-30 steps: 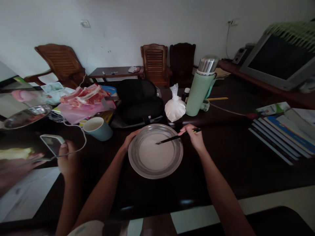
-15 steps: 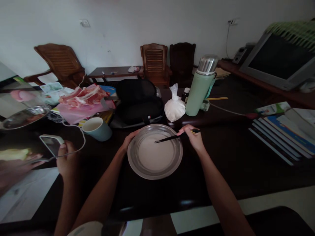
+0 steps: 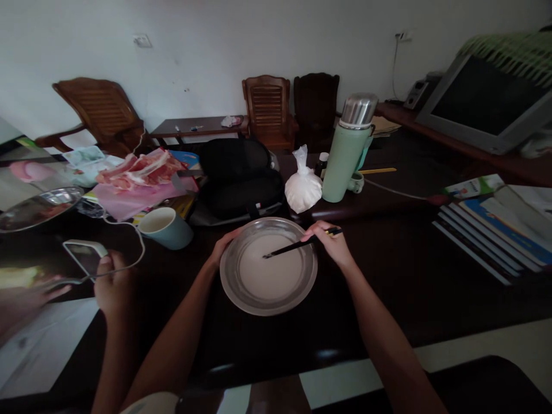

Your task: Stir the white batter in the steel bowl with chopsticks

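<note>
A round metal bowl (image 3: 268, 307) stands on the dark table in front of me, with a smooth off-white liquid (image 3: 271, 273) in it. My left hand (image 3: 223, 246) grips the bowl's upper left rim; its fingers are partly hidden behind the bowl. In my right hand (image 3: 330, 241) is a pair of black chopsticks (image 3: 291, 247), slanting down to the left over the bowl. Their tips touch or hover just at the liquid; I cannot tell which. Behind the bowl sits a knotted clear bag of white powder (image 3: 303, 187), beside a pale green thermos (image 3: 345, 164).
At left, another person's hand (image 3: 112, 282) holds a white phone (image 3: 86, 256) with a cable. Nearby are a blue cup (image 3: 168, 230), raw meat (image 3: 144, 172) on pink plastic, another metal bowl (image 3: 41, 210) and an open black case (image 3: 239, 195). Books (image 3: 483, 241) lie stacked at right.
The chopsticks and my right hand have shifted slightly left and their tips a little lower over the bowl. The whole view has shifted slightly. My left hand stays on the rim.
</note>
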The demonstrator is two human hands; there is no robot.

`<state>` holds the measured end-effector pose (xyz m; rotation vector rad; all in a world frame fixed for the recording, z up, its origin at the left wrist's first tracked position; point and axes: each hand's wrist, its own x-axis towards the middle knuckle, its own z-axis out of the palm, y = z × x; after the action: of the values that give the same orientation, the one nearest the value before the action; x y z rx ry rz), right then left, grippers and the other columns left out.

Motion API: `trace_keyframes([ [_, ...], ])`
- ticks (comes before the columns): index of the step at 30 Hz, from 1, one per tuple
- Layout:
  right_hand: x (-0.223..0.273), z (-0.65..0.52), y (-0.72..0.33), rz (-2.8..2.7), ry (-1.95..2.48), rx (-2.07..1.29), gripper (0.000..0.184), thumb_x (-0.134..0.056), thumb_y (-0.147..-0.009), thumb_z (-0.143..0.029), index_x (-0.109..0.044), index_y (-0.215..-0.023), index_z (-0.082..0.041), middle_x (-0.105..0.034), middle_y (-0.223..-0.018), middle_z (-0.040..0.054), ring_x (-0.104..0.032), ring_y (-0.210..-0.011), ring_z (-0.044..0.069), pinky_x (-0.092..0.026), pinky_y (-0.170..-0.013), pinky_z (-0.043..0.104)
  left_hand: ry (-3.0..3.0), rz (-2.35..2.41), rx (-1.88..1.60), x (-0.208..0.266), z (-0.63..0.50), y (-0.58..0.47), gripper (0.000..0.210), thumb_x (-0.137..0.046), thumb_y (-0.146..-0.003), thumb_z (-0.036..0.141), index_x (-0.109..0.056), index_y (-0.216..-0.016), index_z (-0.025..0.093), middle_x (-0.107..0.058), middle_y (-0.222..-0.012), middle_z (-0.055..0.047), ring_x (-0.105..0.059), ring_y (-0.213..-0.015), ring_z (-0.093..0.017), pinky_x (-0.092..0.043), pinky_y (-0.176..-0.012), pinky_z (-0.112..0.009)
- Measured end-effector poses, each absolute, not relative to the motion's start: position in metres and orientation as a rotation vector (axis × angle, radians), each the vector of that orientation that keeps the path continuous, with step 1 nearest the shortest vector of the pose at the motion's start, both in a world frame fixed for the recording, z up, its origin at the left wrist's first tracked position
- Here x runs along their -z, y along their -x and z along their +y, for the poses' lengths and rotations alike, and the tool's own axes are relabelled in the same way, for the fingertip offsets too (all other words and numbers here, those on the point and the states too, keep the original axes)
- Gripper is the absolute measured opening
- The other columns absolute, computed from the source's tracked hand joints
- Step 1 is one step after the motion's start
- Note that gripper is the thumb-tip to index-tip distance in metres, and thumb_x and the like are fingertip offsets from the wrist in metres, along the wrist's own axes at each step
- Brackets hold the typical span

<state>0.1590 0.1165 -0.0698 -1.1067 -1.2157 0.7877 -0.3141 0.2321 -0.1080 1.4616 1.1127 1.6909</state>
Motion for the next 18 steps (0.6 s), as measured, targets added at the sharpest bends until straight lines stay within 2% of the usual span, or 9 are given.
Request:
trace_keyframes([
  [2,0.073,0.117,-0.17,-1.103,1.134,-0.707,0.041,-0.059,-0.084,-0.057,-0.069,-0.07,-0.021,-0.072,-0.06,0.0018,-0.067,-0.059,0.018,-0.051,-0.067,0.031,-1.494,1.103,-1.674,0.11,0.234,0.317,0.036,-0.031,-0.103,0.037,-0.06,-0.123,0.047,-0.036,-0.14,0.027,0.013,-0.134,-0.023,-0.031,-0.122,-0.053],
  [5,0.077,0.116,-0.183,-1.029,1.134,-0.68,0.047,-0.052,-0.087,-0.059,-0.067,-0.064,-0.02,-0.068,-0.05,0.0016,-0.062,-0.048,0.016,-0.049,-0.06,0.03,-1.561,1.106,-1.615,0.111,0.235,0.321,0.038,-0.027,-0.104,0.038,-0.055,-0.126,0.052,-0.028,-0.139,0.032,0.017,-0.132,-0.02,-0.007,-0.127,-0.055],
  [7,0.078,0.115,-0.183,-1.064,1.117,-0.734,0.05,-0.05,-0.088,-0.06,-0.066,-0.063,-0.02,-0.066,-0.047,0.0017,-0.061,-0.046,0.016,-0.048,-0.057,0.03,-1.624,1.105,-1.591,0.112,0.235,0.322,0.04,-0.024,-0.104,0.037,-0.05,-0.13,0.053,-0.023,-0.14,0.032,0.017,-0.133,-0.02,-0.002,-0.127,-0.056],
  [9,0.077,0.114,-0.176,-1.136,1.103,-0.82,0.05,-0.051,-0.087,-0.062,-0.066,-0.064,-0.02,-0.066,-0.049,0.0018,-0.062,-0.048,0.017,-0.049,-0.058,0.03,-1.695,1.092,-1.592,0.111,0.233,0.32,0.041,-0.022,-0.105,0.036,-0.047,-0.133,0.052,-0.024,-0.142,0.029,0.014,-0.134,-0.021,-0.01,-0.126,-0.058],
  [13,0.074,0.115,-0.16,-1.244,1.105,-0.921,0.046,-0.057,-0.081,-0.064,-0.067,-0.07,-0.02,-0.073,-0.061,0.003,-0.069,-0.059,0.019,-0.052,-0.064,0.031,-1.702,1.058,-1.637,0.103,0.229,0.31,0.039,-0.028,-0.104,0.036,-0.053,-0.13,0.049,-0.037,-0.141,0.024,0.004,-0.138,-0.023,-0.037,-0.118,-0.055],
  [16,0.073,0.117,-0.158,-1.226,1.123,-0.857,0.042,-0.06,-0.081,-0.061,-0.068,-0.072,-0.02,-0.075,-0.065,0.003,-0.071,-0.065,0.019,-0.053,-0.069,0.031,-1.809,1.018,-1.641,0.094,0.225,0.3,0.039,-0.027,-0.104,0.038,-0.053,-0.131,0.046,-0.047,-0.139,0.018,-0.018,-0.14,-0.028,-0.052,-0.104,-0.056],
  [18,0.074,0.118,-0.165,-1.17,1.157,-0.777,0.04,-0.061,-0.081,-0.059,-0.067,-0.071,-0.021,-0.075,-0.064,0.0027,-0.071,-0.064,0.019,-0.053,-0.068,0.031,-1.917,0.993,-1.592,0.089,0.224,0.296,0.042,-0.023,-0.103,0.043,-0.054,-0.132,0.042,-0.054,-0.136,0.011,-0.036,-0.134,-0.032,-0.059,-0.09,-0.057],
])
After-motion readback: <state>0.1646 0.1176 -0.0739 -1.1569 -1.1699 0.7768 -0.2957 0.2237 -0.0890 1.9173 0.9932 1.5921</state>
